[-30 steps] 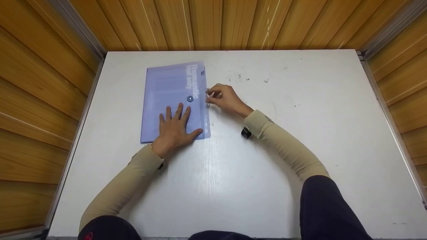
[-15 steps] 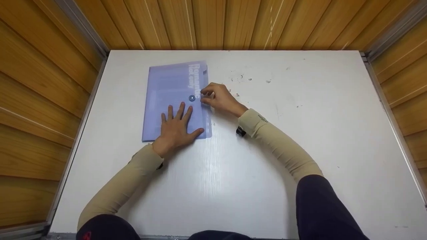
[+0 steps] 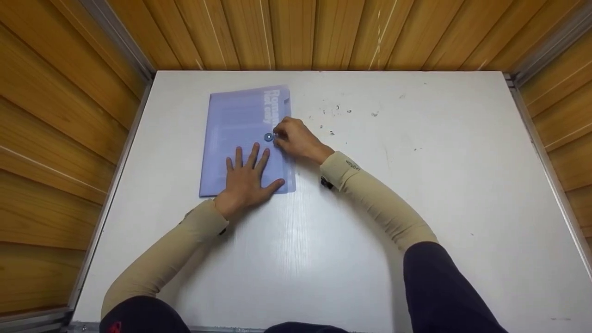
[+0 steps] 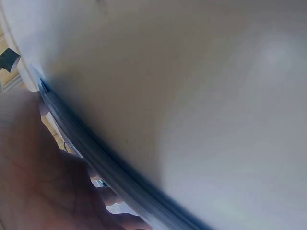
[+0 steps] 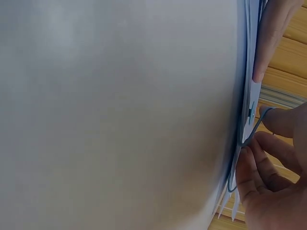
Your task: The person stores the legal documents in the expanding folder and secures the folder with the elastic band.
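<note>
A translucent blue-purple document folder point(image 3: 226, 120) with white lettering lies flat on the white table. My left hand point(image 3: 245, 182) rests on its lower part with the fingers spread and straight. In the left wrist view, the folder's layered edge point(image 4: 110, 163) runs beside that hand. My right hand point(image 3: 296, 137) is at the folder's right side, fingers bent toward the round button point(image 3: 268, 137). The right wrist view shows a thin blue elastic cord point(image 5: 257, 125) drawn from the folder's edge and held by thumb and fingers. The cord's far end is hidden behind the thumb.
The white table point(image 3: 416, 194) carries small dark marks point(image 3: 330, 111) right of the folder. Wood-panel walls point(image 3: 296, 34) enclose its back and sides. A dark camera point(image 3: 326, 182) sits under the right wrist.
My right hand has moved left from the folder's right edge to beside the button, drawing the cord with it. My left hand stays put on the folder. The head view has shifted slightly.
</note>
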A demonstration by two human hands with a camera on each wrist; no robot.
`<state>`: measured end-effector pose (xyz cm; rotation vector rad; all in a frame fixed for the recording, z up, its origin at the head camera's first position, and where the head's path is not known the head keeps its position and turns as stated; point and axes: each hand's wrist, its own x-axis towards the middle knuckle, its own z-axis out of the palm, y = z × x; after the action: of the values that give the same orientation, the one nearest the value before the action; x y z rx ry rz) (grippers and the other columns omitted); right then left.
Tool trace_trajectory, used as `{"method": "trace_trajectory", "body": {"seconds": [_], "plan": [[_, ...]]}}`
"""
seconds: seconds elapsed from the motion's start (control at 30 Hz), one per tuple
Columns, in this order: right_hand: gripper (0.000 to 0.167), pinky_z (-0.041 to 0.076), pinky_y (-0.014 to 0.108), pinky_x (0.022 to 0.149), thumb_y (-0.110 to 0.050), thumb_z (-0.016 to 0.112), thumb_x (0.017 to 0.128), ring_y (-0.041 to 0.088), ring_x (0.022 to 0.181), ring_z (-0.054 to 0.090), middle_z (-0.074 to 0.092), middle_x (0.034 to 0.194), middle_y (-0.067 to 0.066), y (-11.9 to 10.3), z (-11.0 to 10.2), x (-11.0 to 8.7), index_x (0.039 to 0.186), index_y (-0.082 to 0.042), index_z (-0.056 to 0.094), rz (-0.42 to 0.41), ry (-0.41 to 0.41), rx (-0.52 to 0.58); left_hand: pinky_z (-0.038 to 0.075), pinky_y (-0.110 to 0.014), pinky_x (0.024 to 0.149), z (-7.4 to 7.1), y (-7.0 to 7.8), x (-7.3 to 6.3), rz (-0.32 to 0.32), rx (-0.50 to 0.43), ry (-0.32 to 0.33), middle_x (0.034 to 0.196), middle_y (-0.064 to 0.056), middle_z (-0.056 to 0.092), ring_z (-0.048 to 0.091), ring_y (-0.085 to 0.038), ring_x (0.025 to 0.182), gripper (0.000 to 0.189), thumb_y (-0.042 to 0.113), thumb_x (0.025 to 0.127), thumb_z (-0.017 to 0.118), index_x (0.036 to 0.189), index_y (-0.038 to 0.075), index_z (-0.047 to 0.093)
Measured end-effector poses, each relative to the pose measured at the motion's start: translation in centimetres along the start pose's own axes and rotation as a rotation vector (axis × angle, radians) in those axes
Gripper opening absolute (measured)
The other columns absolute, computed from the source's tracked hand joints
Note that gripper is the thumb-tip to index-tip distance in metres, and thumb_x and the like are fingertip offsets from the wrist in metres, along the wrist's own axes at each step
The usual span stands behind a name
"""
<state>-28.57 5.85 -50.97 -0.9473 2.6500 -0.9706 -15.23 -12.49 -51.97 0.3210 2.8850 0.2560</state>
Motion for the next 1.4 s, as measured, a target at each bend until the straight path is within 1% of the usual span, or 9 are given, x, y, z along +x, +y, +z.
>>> {"method": "trace_trajectory", "body": {"seconds": [0.1, 0.2, 0.37, 0.47, 0.57, 0.73, 0.97, 1.2, 1.4], "plan": [[0.028, 0.056, 0.040, 0.091, -0.010, 0.071, 0.098, 0.030, 0.099, 0.065, 0.070, 0.110, 0.018, 0.0, 0.3, 0.3, 0.121, 0.005, 0.076, -0.012, 0.007, -0.017, 0.013, -0.080, 0.123, 0.1, 0.0, 0.0, 0.004, 0.039, -0.001, 0.180, -0.013, 0.006, 0.004, -0.059, 0.160, 0.100, 0.082, 0.099, 0.039, 0.173, 0.020, 0.014], [0.026, 0.057, 0.040, 0.090, -0.009, 0.069, 0.097, 0.030, 0.098, 0.065, 0.069, 0.109, 0.018, 0.0, 0.6, 0.5, 0.119, 0.004, 0.077, -0.013, 0.007, -0.034, 0.013, -0.080, 0.123, 0.1, -0.1, -0.1, 0.007, 0.052, -0.005, 0.180, -0.013, 0.005, 0.003, -0.059, 0.160, 0.100, 0.082, 0.099, 0.038, 0.173, 0.020, 0.014], [0.024, 0.056, 0.041, 0.093, -0.010, 0.069, 0.097, 0.030, 0.100, 0.064, 0.068, 0.110, 0.016, -0.2, 0.9, 0.9, 0.117, 0.002, 0.077, 0.013, -0.013, -0.062, 0.008, -0.079, 0.124, 0.3, -0.2, -0.1, 0.001, 0.032, -0.017, 0.181, -0.011, 0.001, -0.002, -0.057, 0.161, 0.100, 0.083, 0.099, 0.037, 0.173, 0.021, 0.011], [0.026, 0.055, 0.043, 0.096, -0.013, 0.070, 0.098, 0.030, 0.103, 0.064, 0.067, 0.113, 0.014, -0.4, 1.1, 1.1, 0.119, 0.000, 0.076, 0.044, -0.032, -0.084, 0.007, -0.079, 0.125, 0.4, -0.2, -0.1, -0.005, 0.027, -0.027, 0.181, -0.010, 0.000, -0.004, -0.056, 0.162, 0.100, 0.083, 0.098, 0.035, 0.173, 0.022, 0.010], [0.028, 0.055, 0.043, 0.097, -0.017, 0.070, 0.100, 0.029, 0.105, 0.064, 0.066, 0.116, 0.014, -0.7, 1.3, 1.3, 0.122, -0.001, 0.075, 0.070, -0.041, -0.105, 0.004, -0.079, 0.125, 0.5, -0.3, -0.1, -0.004, 0.000, -0.027, 0.181, -0.010, -0.001, -0.006, -0.056, 0.161, 0.100, 0.083, 0.098, 0.037, 0.173, 0.022, 0.009], [0.028, 0.055, 0.044, 0.097, -0.021, 0.067, 0.103, 0.029, 0.104, 0.065, 0.065, 0.117, 0.013, -1.0, 1.5, 1.6, 0.122, -0.002, 0.075, 0.083, -0.037, -0.134, -0.002, -0.078, 0.125, 0.7, -0.4, -0.1, 0.002, -0.067, -0.022, 0.181, -0.009, -0.005, -0.012, -0.055, 0.161, 0.099, 0.082, 0.099, 0.039, 0.173, 0.023, 0.008], [0.025, 0.056, 0.043, 0.097, -0.017, 0.067, 0.101, 0.029, 0.104, 0.065, 0.065, 0.117, 0.012, -1.4, 1.6, 2.0, 0.120, -0.003, 0.075, 0.090, -0.034, -0.165, -0.008, -0.077, 0.124, 0.8, -0.7, 0.2, 0.015, -0.125, -0.026, 0.180, -0.007, -0.008, -0.017, -0.053, 0.161, 0.099, 0.081, 0.099, 0.039, 0.173, 0.025, 0.005], [0.024, 0.058, 0.041, 0.092, -0.012, 0.067, 0.098, 0.027, 0.101, 0.066, 0.063, 0.118, 0.011, -1.8, 1.8, 2.4, 0.119, -0.003, 0.074, 0.105, -0.056, -0.192, -0.009, -0.074, 0.125, 0.7, -0.5, 0.4, -0.003, -0.127, -0.067, 0.180, -0.004, -0.013, -0.022, -0.050, 0.161, 0.099, 0.082, 0.099, 0.037, 0.173, 0.028, 0.001], [0.024, 0.057, 0.043, 0.095, -0.014, 0.066, 0.099, 0.029, 0.105, 0.066, 0.062, 0.120, 0.011, -2.2, 2.2, 2.9, 0.119, -0.003, 0.072, 0.113, -0.076, -0.209, -0.010, -0.075, 0.125, 0.7, -0.7, 0.4, -0.002, -0.121, -0.068, 0.180, -0.005, -0.013, -0.021, -0.051, 0.161, 0.100, 0.081, 0.099, 0.038, 0.173, 0.025, 0.001]]}}
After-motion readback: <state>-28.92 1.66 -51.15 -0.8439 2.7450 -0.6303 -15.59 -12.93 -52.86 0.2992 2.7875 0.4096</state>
